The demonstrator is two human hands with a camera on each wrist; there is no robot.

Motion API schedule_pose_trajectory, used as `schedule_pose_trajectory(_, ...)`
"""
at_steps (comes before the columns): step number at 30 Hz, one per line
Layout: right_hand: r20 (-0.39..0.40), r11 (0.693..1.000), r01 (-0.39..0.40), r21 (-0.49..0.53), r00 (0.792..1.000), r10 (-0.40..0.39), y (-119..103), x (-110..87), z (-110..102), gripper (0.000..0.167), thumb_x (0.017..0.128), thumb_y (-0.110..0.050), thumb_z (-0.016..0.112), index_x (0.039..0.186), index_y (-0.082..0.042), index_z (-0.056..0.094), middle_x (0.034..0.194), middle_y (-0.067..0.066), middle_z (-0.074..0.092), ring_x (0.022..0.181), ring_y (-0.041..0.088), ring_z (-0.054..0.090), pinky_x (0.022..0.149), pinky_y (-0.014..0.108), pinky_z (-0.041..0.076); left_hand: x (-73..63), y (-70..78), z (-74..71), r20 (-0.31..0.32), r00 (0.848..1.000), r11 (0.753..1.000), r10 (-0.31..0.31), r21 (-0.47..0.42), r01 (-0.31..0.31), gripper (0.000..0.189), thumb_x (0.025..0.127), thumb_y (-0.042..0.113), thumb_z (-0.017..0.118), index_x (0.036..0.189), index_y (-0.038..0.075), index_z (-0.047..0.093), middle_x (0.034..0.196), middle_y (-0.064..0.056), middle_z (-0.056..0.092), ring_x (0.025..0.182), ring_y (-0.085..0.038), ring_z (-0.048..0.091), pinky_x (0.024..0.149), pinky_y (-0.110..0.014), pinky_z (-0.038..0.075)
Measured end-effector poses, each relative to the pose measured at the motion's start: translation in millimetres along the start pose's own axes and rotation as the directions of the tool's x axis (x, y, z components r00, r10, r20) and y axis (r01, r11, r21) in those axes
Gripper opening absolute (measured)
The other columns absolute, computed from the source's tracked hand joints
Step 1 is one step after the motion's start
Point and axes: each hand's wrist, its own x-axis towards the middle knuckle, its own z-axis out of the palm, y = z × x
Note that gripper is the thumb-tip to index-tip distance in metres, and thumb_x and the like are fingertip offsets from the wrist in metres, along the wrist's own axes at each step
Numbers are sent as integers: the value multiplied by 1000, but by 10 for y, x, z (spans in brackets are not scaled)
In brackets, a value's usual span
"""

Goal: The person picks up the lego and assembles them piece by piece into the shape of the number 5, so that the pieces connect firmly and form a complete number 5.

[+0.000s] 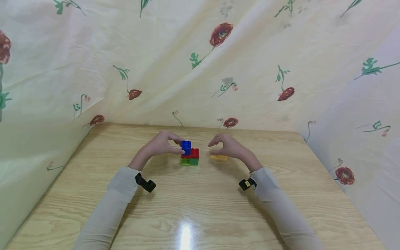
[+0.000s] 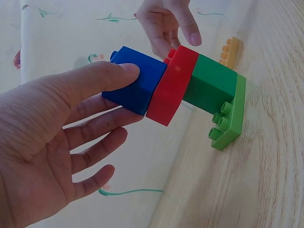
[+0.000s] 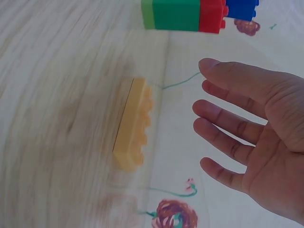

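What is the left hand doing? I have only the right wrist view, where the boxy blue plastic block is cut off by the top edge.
Observer: The left hand pinches the blue block, with the thumb across one face.
Operator: Does the flat light green plastic plate at the bottom have any bare studs?
Observer: Yes, the left wrist view shows four beside the dark green plastic block, under the overhanging part of the rectangular red plastic brick.
Operator: Could a left cuff snag there?
Observer: Unlikely as things stand: in the head view the pale grey fabric sleeve ends short of the hand, apart from the red brick.
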Motion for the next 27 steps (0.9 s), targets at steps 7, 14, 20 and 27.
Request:
schedule_pose_trajectory(7,20,1000,18,-20,1000,-18,160,-69,-23,24,88,-12,78,110,-2,76,113,14,73,108,34,64,96,53,52,9,-11,13,2,1000,1000,-9,3,9,45,84,29,85,125,12,74,113,-4,76,117,-34,62,100,-50,48)
schedule_pose_trajectory(14,68,998,-41,-39,997,44,288,-113,-35,27,84,-16,83,109,-6,76,111,11,72,104,30,63,93,48,52,10,-16,9,4,1000,1000,-11,-2,11,44,84,29,85,124,13,75,112,-4,77,117,-33,62,101,-50,48)
schedule_pose_trajectory(20,85,998,-62,-29,994,64,355,-166,-39,32,82,-16,85,110,-6,74,110,10,71,103,27,62,93,48,53,5,-17,6,7,1000,1000,-6,-6,6,44,84,29,85,124,13,75,111,-3,77,116,-33,62,100,-50,48)
schedule_pose_trajectory(27,104,997,-76,-31,991,78,447,-175,-39,35,82,-16,85,112,-6,72,107,9,69,99,24,62,89,43,52,-4,-12,-2,9,1000,1000,-2,-13,2,43,84,28,85,124,13,75,111,-4,77,116,-34,62,100,-50,47)
